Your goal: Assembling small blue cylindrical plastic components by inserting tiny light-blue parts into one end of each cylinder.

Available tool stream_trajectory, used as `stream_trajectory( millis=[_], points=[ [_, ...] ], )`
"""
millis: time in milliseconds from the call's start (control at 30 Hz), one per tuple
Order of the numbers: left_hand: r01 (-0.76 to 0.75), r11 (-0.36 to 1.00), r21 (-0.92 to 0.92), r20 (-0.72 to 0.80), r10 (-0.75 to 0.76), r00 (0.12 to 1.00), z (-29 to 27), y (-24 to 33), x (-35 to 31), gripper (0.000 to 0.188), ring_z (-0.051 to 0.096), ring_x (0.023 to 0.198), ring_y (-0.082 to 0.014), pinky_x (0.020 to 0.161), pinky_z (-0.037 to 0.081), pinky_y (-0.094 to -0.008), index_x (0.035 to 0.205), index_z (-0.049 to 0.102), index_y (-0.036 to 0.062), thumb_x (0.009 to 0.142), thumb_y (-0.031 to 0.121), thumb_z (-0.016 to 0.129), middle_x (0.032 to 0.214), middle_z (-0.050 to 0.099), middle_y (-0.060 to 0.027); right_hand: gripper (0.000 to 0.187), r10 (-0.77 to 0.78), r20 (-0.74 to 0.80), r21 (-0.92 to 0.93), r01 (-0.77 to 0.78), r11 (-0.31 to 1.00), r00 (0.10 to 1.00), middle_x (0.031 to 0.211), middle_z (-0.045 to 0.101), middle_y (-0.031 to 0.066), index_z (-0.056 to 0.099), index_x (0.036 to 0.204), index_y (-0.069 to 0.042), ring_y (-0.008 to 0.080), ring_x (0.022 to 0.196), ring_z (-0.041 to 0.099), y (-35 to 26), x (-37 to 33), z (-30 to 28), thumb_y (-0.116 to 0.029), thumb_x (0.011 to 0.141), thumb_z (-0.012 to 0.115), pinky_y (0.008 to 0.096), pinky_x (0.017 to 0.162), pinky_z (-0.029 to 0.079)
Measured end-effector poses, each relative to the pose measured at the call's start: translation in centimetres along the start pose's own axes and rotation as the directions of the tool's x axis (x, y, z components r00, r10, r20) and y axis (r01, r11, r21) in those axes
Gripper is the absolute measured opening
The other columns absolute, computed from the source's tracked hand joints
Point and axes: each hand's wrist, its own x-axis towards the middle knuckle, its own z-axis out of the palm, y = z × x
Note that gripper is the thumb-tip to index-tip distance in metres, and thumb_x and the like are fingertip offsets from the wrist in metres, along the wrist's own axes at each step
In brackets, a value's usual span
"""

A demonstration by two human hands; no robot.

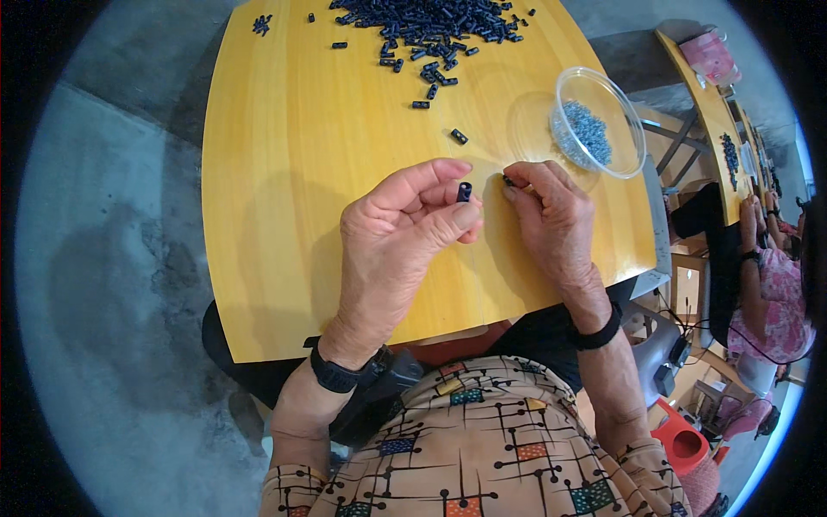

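Over the table's near half, my left hand pinches a small black cylindrical part with a hole in it, held between thumb and fingers. Close by on the right, my right hand is closed, thumb against forefinger, on a tiny dark piece whose kind is too small to make out. The two hands stay apart. One loose black part lies on the wood just beyond them. A round clear plastic tub of small silvery pieces stands beyond my right hand.
A large heap of black parts spreads along the far side of the yellow wooden table. A small dark cluster sits at the far left corner. To the right, another person in pink is at a second table, near a red stool.
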Motion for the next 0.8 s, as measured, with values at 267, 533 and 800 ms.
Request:
stream_trajectory(
  millis=[267,533,800],
  points=[
    [-0.025,0.991,0.135,-0.079,0.036,0.996,0.46,0.26,-0.39,0.018,0.059,0.07,-0.0133,0.069,0.05,-0.0246,0.092,0.062,-0.0023,0.074,-0.001,0.065,0.084,0.063,-0.0095,0.009,-0.016,0.01,-0.029,0.016,0.999,1.0,0.074,0.059,0.0117,0.059,0.081,-0.003,0.028,0.066,0.06,-0.1,0.01,-0.24,-0.002,0.072,0.06,0.033,0.058,0.048],
    [-0.127,0.961,0.247,-0.006,0.133,0.991,0.1,-0.04,-0.22,0.016,0.056,0.071,-0.0097,0.067,0.046,-0.0211,0.096,0.062,-0.002,0.079,0.001,0.061,0.083,0.059,-0.0048,0.009,0.047,0.002,0.089,-0.047,0.995,0.999,0.072,0.058,0.0119,0.059,0.08,-0.002,0.0275,0.065,0.06,-0.01,-0.09,-0.38,-0.001,0.071,0.061,0.0324,0.059,0.048],
    [-0.127,0.981,0.15,0.016,0.126,0.992,0.71,-0.07,-0.13,0.014,0.052,0.068,-0.0074,0.064,0.044,-0.0198,0.094,0.061,-0.0038,0.081,0.001,0.059,0.082,0.058,-0.0032,0.009,-0.022,0.006,-0.021,0.023,1.0,1.0,0.07,0.057,0.0119,0.058,0.078,-0.003,0.0303,0.065,0.058,0.65,-0.02,-0.56,-0.003,0.07,0.061,0.035,0.058,0.048]
  ],
)
